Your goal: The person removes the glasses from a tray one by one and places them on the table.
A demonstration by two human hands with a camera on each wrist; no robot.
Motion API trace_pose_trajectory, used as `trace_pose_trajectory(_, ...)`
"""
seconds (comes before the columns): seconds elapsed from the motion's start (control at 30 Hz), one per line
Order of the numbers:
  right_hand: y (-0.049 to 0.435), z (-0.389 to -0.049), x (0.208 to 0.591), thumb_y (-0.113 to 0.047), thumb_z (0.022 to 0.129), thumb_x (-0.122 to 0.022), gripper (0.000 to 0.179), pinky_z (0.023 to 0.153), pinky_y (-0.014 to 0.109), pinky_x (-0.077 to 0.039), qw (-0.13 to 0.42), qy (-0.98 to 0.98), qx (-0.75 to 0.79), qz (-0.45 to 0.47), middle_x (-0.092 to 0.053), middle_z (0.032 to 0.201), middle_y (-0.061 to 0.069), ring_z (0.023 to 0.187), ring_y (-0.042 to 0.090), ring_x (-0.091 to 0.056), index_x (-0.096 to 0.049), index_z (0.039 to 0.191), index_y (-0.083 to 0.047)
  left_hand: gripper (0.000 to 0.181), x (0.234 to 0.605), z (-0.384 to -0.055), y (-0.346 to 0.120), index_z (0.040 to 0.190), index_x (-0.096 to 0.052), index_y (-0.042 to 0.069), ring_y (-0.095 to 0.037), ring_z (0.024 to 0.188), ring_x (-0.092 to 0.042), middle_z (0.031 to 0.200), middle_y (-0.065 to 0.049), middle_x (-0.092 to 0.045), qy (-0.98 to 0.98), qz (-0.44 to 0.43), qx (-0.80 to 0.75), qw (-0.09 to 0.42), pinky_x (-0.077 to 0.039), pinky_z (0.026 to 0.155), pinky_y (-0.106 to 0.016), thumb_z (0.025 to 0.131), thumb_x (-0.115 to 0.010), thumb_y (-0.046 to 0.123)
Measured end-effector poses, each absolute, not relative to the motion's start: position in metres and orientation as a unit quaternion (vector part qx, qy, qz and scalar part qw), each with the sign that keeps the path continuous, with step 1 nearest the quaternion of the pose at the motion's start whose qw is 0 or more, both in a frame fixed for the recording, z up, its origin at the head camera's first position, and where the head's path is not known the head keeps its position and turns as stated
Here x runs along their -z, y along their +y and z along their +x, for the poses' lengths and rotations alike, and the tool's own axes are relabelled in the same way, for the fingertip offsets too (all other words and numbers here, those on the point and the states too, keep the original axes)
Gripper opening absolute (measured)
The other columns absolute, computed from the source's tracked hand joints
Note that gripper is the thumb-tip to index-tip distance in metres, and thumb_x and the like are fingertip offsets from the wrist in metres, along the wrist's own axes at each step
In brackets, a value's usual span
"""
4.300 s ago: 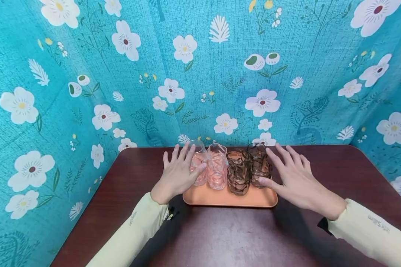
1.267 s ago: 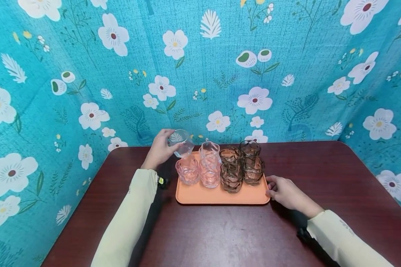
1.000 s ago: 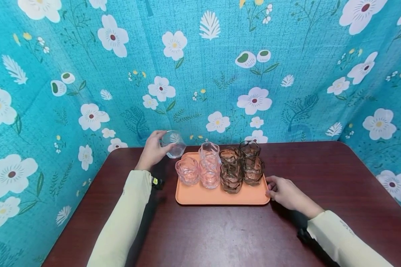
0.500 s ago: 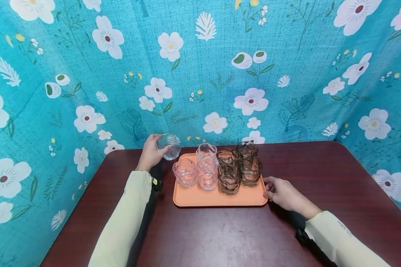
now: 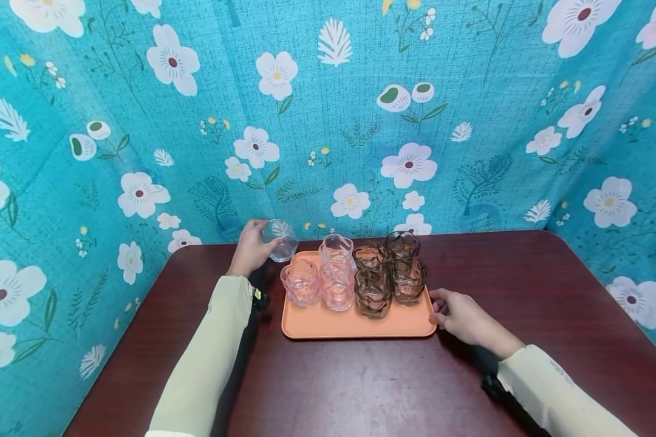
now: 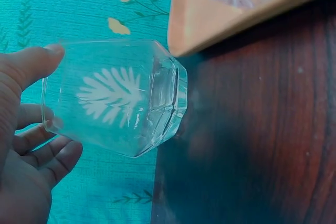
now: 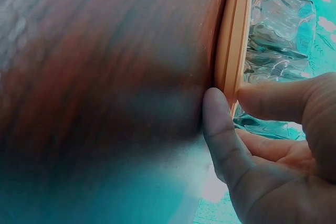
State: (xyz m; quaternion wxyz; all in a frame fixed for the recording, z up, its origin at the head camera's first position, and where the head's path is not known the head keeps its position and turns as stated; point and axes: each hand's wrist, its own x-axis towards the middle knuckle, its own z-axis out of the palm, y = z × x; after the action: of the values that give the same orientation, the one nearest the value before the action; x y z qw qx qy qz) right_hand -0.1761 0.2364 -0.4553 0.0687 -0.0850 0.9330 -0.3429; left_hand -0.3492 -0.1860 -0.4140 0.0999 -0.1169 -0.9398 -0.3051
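Observation:
My left hand (image 5: 253, 247) pinches a clear glass tumbler (image 5: 280, 241) near its rim, just beyond the tray's back left corner. In the left wrist view the tumbler (image 6: 113, 98) shows flat sides and a thick faceted base; whether that base touches the table I cannot tell. Thumb and fingers of my right hand (image 5: 461, 315) pinch the right rim of the orange tray (image 5: 355, 329). On the tray stand pinkish clear glasses (image 5: 302, 285), a clear glass (image 5: 337, 247) behind, and several smoky brown glasses (image 5: 374, 294) at the right.
The dark reddish-brown table (image 5: 350, 382) extends around the tray. A turquoise flowered curtain (image 5: 306, 121) hangs right behind the table's back edge and along both sides. The glasses on the tray stand close together.
Both hands hovered spread beside the glasses earlier. My left hand has since lifted the clear tumbler off the tray's back left and moved it left; my right hand took the tray's rim.

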Motion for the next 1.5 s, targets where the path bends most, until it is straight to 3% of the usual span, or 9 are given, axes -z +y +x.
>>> trace_pose_trajectory(0.47, 0.237, -0.176, 0.454, 0.000, 0.086, -0.063, 0.043, 0.054, 0.029, -0.045, 0.072, 0.932, 0.346, -0.084, -0.056, 0.084, 0.004, 0.064, 0.013, -0.056, -0.047, 0.124, 0.015, 0.066, 0.418, -0.350, -0.190, 0.137, -0.046, -0.002, -0.034, 0.115, -0.045, 0.131, -0.020, -0.044, -0.940, -0.118, 0.307, 0.097, -0.041, 0.094, -0.048, 0.086, -0.069, 0.034)
trace_pose_trajectory(0.7, 0.237, -0.176, 0.456, 0.001, 0.086, -0.063, 0.042, 0.053, 0.028, -0.045, 0.072, 0.931, 0.347, -0.085, -0.055, 0.082, 0.004, 0.063, 0.013, -0.056, -0.048, 0.122, 0.015, 0.068, 0.409, -0.340, -0.198, 0.138, -0.046, 0.004, -0.034, 0.126, -0.037, 0.138, -0.017, -0.042, -0.937, -0.152, 0.293, 0.113, -0.034, 0.100, -0.051, 0.086, -0.068, 0.041)
trace_pose_trajectory(0.8, 0.237, -0.177, 0.456, 0.000, 0.085, -0.063, 0.043, 0.053, 0.028, -0.046, 0.072, 0.931, 0.347, -0.087, -0.055, 0.082, 0.004, 0.063, 0.013, -0.056, -0.048, 0.123, 0.015, 0.066, 0.402, -0.332, -0.200, 0.138, -0.047, 0.005, -0.032, 0.126, -0.038, 0.137, -0.016, -0.043, -0.931, -0.181, 0.295, 0.118, -0.036, 0.098, -0.051, 0.085, -0.069, 0.039)
trace_pose_trajectory(0.97, 0.237, -0.177, 0.457, 0.000, 0.086, -0.063, 0.043, 0.054, 0.029, -0.046, 0.073, 0.932, 0.345, -0.086, -0.055, 0.083, 0.004, 0.063, 0.013, -0.056, -0.047, 0.123, 0.015, 0.067, 0.395, -0.316, -0.203, 0.138, -0.048, 0.010, -0.028, 0.119, -0.045, 0.135, -0.009, -0.046, -0.917, -0.239, 0.305, 0.095, -0.042, 0.092, -0.047, 0.083, -0.071, 0.041)
trace_pose_trajectory(1.2, 0.236, -0.177, 0.456, 0.000, 0.086, -0.063, 0.044, 0.054, 0.029, -0.045, 0.078, 0.932, 0.344, -0.083, -0.056, 0.084, 0.005, 0.064, 0.013, -0.056, -0.047, 0.124, 0.014, 0.074, 0.399, -0.289, -0.200, 0.137, -0.049, 0.017, -0.020, 0.118, -0.045, 0.133, -0.004, -0.048, -0.902, -0.299, 0.308, 0.049, -0.042, 0.094, -0.045, 0.075, -0.076, 0.047)
trace_pose_trajectory(1.5, 0.235, -0.175, 0.453, 0.000, 0.085, -0.064, 0.042, 0.054, 0.028, -0.046, 0.069, 0.931, 0.346, -0.091, -0.056, 0.082, 0.005, 0.062, 0.013, -0.056, -0.049, 0.121, 0.015, 0.078, 0.413, -0.270, -0.193, 0.135, -0.051, 0.009, -0.021, 0.120, -0.045, 0.135, -0.005, -0.048, -0.891, -0.340, 0.300, 0.036, -0.043, 0.093, -0.043, 0.070, -0.082, 0.039)
